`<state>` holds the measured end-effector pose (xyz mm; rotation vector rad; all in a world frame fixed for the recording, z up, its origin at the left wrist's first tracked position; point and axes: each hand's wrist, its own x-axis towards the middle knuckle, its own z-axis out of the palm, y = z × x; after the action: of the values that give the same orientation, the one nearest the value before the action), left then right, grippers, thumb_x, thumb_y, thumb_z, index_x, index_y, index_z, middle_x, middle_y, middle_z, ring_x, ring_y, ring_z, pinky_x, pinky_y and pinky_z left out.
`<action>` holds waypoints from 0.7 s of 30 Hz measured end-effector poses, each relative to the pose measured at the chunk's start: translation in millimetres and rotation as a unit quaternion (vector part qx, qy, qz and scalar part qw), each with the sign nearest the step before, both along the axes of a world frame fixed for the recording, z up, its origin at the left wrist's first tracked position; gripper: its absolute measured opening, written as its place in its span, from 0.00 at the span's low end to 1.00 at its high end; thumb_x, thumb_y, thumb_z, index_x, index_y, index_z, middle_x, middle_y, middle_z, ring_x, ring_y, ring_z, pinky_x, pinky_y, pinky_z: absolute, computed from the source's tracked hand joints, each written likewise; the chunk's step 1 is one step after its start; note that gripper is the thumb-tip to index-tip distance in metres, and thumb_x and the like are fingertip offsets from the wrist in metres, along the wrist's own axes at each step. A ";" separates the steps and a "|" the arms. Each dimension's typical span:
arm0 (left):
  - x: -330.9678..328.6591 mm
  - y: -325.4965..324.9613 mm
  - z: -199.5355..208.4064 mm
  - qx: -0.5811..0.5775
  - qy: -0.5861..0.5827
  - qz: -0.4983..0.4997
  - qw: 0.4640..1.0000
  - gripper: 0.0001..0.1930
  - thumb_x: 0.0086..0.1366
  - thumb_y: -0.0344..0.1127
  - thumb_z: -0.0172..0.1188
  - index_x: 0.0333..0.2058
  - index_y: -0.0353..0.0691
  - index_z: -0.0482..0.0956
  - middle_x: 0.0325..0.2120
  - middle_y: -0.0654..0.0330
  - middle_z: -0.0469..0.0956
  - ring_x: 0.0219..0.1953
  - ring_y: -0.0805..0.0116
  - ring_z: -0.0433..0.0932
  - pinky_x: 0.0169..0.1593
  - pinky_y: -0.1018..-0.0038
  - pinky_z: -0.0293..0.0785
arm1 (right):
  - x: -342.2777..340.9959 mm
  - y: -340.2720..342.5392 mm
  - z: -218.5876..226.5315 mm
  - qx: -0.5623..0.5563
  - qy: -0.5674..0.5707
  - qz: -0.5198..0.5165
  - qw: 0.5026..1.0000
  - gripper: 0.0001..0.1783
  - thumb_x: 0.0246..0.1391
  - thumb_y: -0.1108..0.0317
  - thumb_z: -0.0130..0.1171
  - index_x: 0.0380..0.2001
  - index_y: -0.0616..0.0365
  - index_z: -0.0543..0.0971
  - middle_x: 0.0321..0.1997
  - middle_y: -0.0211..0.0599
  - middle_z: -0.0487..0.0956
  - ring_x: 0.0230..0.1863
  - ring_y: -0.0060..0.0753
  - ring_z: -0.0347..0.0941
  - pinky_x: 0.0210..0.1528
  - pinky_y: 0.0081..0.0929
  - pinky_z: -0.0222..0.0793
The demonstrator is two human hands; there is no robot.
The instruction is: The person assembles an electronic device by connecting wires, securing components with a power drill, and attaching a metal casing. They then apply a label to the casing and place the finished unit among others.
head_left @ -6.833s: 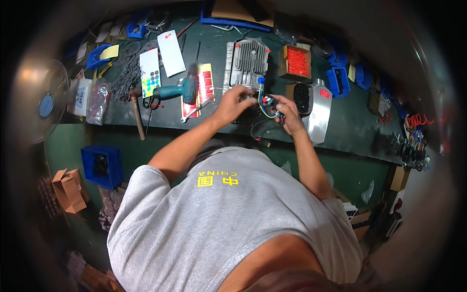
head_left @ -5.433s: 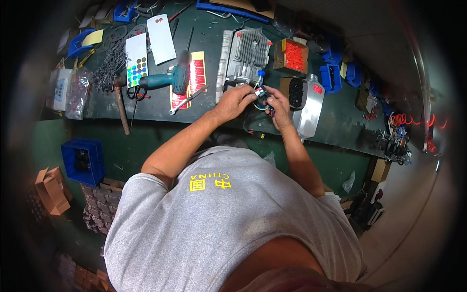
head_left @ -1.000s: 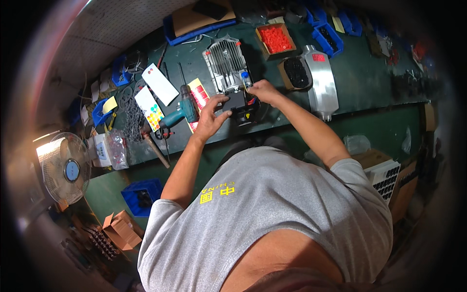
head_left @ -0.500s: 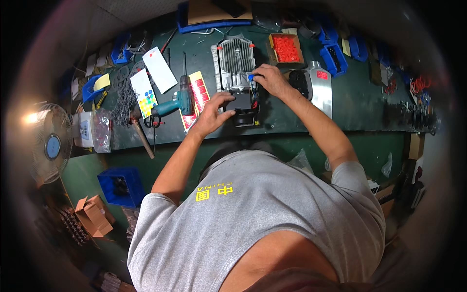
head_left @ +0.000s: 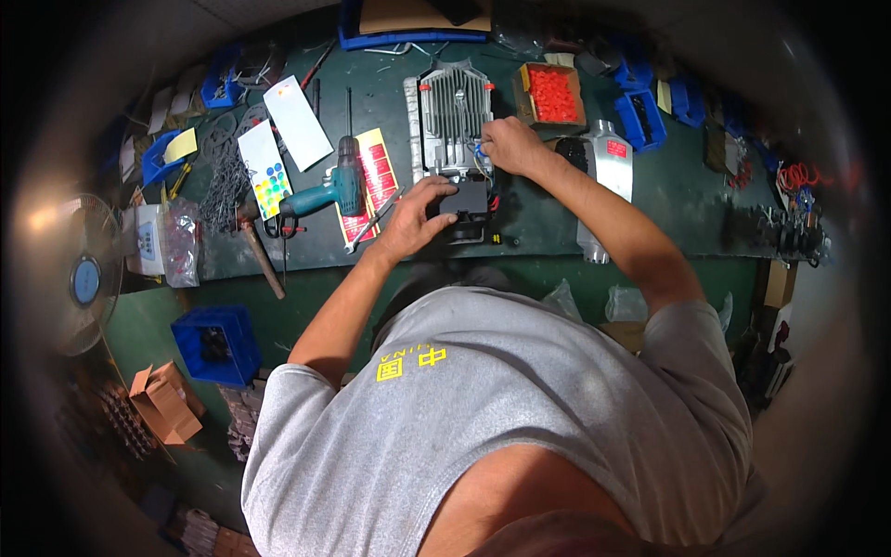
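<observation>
A grey finned metal housing lies on the bench in front of me, with a black box at its near end. My left hand grips the box's left side, thumb and fingers apart on its surface. At the housing's right edge, my right hand is closed in a pinch on a small blue connector, mostly covered by the fingers. Thin wires run down from it, and red wires show beside the box. A slim silver tool lies just left of my left hand.
Left of the housing are a teal power drill, red-and-yellow label sheets, white sheets and a hammer. To the right stand a carton of red parts, a silver metal casing and blue bins.
The view has shifted slightly. My right hand's fingers cover more of the blue connector, and the wires below it show more. The silver tool beside my left hand shows more plainly. My left hand stays on the box.
</observation>
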<state>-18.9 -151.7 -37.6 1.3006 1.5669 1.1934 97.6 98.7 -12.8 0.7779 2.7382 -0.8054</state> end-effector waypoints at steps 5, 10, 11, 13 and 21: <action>2.2 4.7 2.1 0.020 0.014 -0.003 1.000 0.25 0.59 0.31 0.70 0.55 0.36 0.76 0.58 0.46 0.74 0.63 0.48 0.71 0.66 0.61 0.66 | 15.0 -3.8 -10.6 -0.103 0.106 -0.086 0.985 0.10 0.53 0.66 0.66 0.33 0.63 0.84 0.33 0.51 0.85 0.40 0.48 0.84 0.42 0.40 0.77; 3.7 3.7 6.3 0.017 0.029 0.006 0.999 0.24 0.58 0.29 0.70 0.54 0.35 0.77 0.58 0.44 0.73 0.62 0.46 0.72 0.65 0.60 0.69 | 59.0 -31.4 -38.3 -0.186 0.246 -0.193 0.931 0.13 0.58 0.64 0.65 0.36 0.65 0.81 0.30 0.44 0.83 0.34 0.36 0.81 0.38 0.33 0.74; 2.9 1.8 4.3 0.015 0.032 0.008 0.999 0.24 0.58 0.30 0.70 0.54 0.35 0.77 0.58 0.44 0.73 0.62 0.45 0.72 0.65 0.60 0.69 | 67.1 -39.8 -41.7 -0.204 0.281 -0.207 0.915 0.14 0.59 0.63 0.64 0.37 0.65 0.80 0.30 0.44 0.83 0.33 0.36 0.80 0.38 0.34 0.74; 2.9 -0.3 2.3 0.012 0.036 0.011 0.999 0.24 0.58 0.30 0.70 0.54 0.36 0.77 0.58 0.44 0.73 0.62 0.45 0.72 0.65 0.59 0.69 | 85.1 -50.1 -43.6 -0.184 0.280 -0.148 0.930 0.17 0.62 0.58 0.61 0.36 0.64 0.78 0.28 0.42 0.80 0.30 0.34 0.77 0.36 0.35 0.72; 8.5 1.3 -2.1 0.026 0.047 0.044 0.998 0.23 0.59 0.31 0.70 0.54 0.36 0.77 0.58 0.43 0.73 0.63 0.43 0.71 0.65 0.58 0.68 | 90.2 -51.3 -22.5 -0.297 0.183 -0.115 0.930 0.23 0.58 0.49 0.67 0.30 0.62 0.80 0.26 0.35 0.82 0.29 0.24 0.76 0.33 0.27 0.71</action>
<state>-10.4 -150.4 -39.7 1.3509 1.6871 1.2504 187.8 47.4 -35.4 0.8780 2.4547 -1.8806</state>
